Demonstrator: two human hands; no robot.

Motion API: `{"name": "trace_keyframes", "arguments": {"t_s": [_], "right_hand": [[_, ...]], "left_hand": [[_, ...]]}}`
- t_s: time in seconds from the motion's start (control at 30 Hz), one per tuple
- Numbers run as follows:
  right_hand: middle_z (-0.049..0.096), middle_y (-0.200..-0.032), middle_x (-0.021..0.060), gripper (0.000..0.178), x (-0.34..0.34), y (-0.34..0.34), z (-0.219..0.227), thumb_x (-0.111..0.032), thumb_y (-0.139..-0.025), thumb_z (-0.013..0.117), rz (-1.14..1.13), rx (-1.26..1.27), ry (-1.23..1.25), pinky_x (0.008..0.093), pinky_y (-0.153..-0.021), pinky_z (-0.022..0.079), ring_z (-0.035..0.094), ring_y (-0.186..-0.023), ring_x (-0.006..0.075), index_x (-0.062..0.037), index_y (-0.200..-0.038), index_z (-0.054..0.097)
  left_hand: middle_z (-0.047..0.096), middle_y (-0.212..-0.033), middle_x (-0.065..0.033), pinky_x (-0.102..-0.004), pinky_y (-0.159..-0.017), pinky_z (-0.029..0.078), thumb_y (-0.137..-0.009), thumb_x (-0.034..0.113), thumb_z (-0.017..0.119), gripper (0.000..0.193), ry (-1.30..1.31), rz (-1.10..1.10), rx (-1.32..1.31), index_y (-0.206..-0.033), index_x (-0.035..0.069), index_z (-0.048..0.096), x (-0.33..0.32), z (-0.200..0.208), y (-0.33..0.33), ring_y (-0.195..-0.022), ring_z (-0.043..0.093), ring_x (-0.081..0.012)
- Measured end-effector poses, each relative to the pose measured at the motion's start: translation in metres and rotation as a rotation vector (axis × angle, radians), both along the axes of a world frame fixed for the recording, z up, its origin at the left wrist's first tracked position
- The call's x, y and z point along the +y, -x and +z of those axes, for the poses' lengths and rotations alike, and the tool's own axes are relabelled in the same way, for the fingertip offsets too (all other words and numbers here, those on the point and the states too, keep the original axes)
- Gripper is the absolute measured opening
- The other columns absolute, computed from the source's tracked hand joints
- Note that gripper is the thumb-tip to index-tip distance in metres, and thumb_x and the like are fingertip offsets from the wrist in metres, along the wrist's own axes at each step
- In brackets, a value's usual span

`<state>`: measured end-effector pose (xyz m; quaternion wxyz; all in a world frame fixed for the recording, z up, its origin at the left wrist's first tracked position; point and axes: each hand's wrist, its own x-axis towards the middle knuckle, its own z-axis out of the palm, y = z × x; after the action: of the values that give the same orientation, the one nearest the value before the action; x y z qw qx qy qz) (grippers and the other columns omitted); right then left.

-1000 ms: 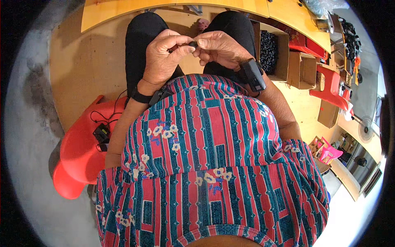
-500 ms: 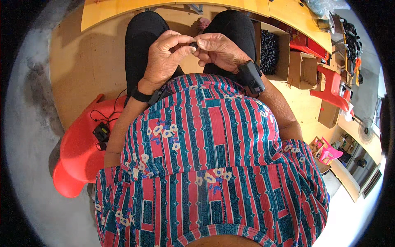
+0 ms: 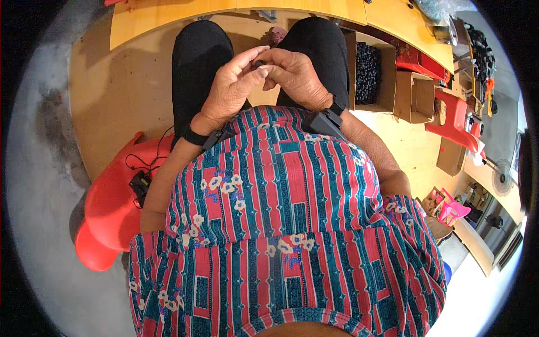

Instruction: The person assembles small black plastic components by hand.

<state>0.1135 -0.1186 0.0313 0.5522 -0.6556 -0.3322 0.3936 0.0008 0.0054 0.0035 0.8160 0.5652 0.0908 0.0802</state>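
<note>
Between my fingertips is a small dark piece point(image 3: 259, 64), mostly hidden, so its exact kind does not show. My left hand point(image 3: 234, 80) closes on it from the left, thumb and fingers pinched together. From the right, my right hand point(image 3: 293, 74) curls its fingers over the same piece, and the two hands touch. Both are held above my lap, between my knees in black trousers point(image 3: 201, 53). Each wrist wears a black strap with a dark box on it.
A yellow table edge point(image 3: 236, 4) runs ahead of my knees. At the right stands a cardboard box point(image 3: 384, 76) holding many small black pieces, with a smaller open carton point(image 3: 414, 96) beside it. A red stool point(image 3: 115, 196) with a cabled black device point(image 3: 140, 184) is at my left.
My right hand has turned and its fingers now fold further over the small dark piece. Both hands have drawn closer together, and less of the piece shows.
</note>
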Motion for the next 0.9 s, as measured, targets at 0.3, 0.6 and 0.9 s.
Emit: {"name": "trace_keyframes", "arguments": {"t_s": [0.3, 0.6, 0.9], "right_hand": [[0.062, -0.075, 0.0059, 0.018, 0.001, 0.007, -0.001, -0.006, -0.087, 0.059, -0.063, 0.009, -0.009, 0.0228, -0.057, 0.050, 0.059, -0.063, 0.0093, 0.0060, -0.099, 0.060], [0.055, -0.072, 0.0008, 0.024, 0.001, -0.008, 0.008, -0.024, -0.092, 0.056, 0.001, 0.671, -0.108, 0.0270, -0.059, 0.053, 0.050, -0.058, 0.0081, -0.0003, -0.089, 0.061], [0.053, -0.069, -0.0013, 0.028, -0.001, -0.011, 0.009, -0.030, -0.091, 0.058, 0.115, 0.937, -0.093, 0.0275, -0.063, 0.052, 0.048, -0.059, 0.0080, -0.0024, -0.090, 0.063]], "left_hand": [[0.055, -0.121, -0.0105, -0.0260, -0.094, 0.041, -0.092, 0.015, 0.055, 0.046, 0.029, 0.022, -0.015, -0.132, -0.004, 0.041, 0.000, 0.006, 0.001, -0.108, 0.053, -0.0145], [0.060, -0.104, -0.0033, -0.0225, -0.080, 0.046, -0.089, 0.011, 0.059, 0.029, -0.123, 0.098, -0.052, -0.117, 0.002, 0.057, 0.010, 0.014, 0.000, -0.091, 0.056, -0.0078], [0.059, -0.094, -0.0019, -0.0202, -0.072, 0.045, -0.083, 0.007, 0.066, 0.020, -0.384, 0.129, -0.054, -0.102, 0.001, 0.064, 0.022, 0.025, 0.005, -0.081, 0.054, -0.0070]]}}
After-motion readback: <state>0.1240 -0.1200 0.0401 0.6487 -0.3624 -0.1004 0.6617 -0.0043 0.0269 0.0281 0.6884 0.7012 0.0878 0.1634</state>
